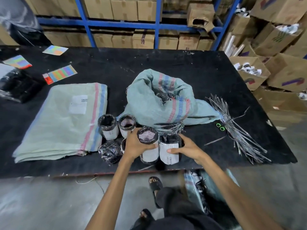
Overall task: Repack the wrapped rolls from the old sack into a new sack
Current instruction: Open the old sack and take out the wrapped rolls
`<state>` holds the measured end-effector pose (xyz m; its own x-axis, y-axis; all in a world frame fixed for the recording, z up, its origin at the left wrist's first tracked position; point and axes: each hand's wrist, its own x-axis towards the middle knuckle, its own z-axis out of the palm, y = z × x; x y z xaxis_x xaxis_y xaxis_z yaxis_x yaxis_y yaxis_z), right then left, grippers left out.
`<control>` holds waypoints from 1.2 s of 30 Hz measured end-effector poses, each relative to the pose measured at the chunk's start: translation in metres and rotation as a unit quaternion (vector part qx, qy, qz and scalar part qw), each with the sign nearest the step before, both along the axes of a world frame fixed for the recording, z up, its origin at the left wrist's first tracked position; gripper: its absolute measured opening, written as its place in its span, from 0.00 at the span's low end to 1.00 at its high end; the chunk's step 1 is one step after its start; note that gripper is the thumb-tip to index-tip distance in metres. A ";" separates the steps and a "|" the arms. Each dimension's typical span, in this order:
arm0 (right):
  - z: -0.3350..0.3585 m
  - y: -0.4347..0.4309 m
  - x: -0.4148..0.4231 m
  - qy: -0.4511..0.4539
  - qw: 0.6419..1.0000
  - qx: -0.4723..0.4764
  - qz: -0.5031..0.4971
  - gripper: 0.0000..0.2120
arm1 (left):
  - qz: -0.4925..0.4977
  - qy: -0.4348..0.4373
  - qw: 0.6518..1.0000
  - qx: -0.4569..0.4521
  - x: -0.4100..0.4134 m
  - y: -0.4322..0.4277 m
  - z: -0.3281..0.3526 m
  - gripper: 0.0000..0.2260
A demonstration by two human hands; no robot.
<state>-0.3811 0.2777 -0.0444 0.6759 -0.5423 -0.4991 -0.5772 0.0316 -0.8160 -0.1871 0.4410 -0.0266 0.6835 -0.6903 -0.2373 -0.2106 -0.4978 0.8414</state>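
Observation:
An open green woven sack (149, 103) with pink and blue stripes slumps mid-table, dark wrapped rolls showing in its mouth. A folded stack of similar sacks (66, 120) lies flat to its left. Several black-wrapped rolls with white labels stand near the front edge; two (108, 126) (127, 123) stand beside the folded stack and one (109, 151) lies on its side. My left hand (135, 145) grips an upright roll (147, 138). My right hand (186, 149) holds another upright roll (169, 151) right beside it.
A bundle of grey plastic ties (235, 128) and two green rings (220, 127) lie at the right of the black table (182, 67). Coloured cards (59, 74) and black packets (18, 87) sit at the left. A sack (199, 185) rests on the floor under the table's edge. Cardboard boxes (282, 40) crowd the right.

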 end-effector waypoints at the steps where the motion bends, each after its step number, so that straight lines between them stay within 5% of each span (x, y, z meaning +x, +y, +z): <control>1: -0.005 0.000 -0.002 0.006 1.000 0.003 0.001 0.48 | -0.002 -0.007 1.000 0.013 -0.004 0.000 -0.003 0.45; 6: -0.019 -0.005 -0.003 0.019 1.000 0.007 0.007 0.57 | -0.032 -0.052 0.995 0.074 -0.004 -0.016 -0.007 0.47; 12: -0.034 -0.031 0.012 0.026 1.000 -0.005 0.015 0.38 | -0.061 -0.104 0.983 0.140 0.007 -0.054 -0.007 0.46; 36: -0.101 -0.083 0.103 -0.026 0.988 -0.150 -0.026 0.47 | -0.019 -0.131 0.968 0.211 0.050 -0.134 -0.019 0.43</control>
<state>-0.2784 0.1948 -0.1451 0.6636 -0.6948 -0.2773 -0.5390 -0.1871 -0.8213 -0.1369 0.3072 -0.0461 0.7351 -0.5952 -0.3247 -0.4142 -0.7734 0.4800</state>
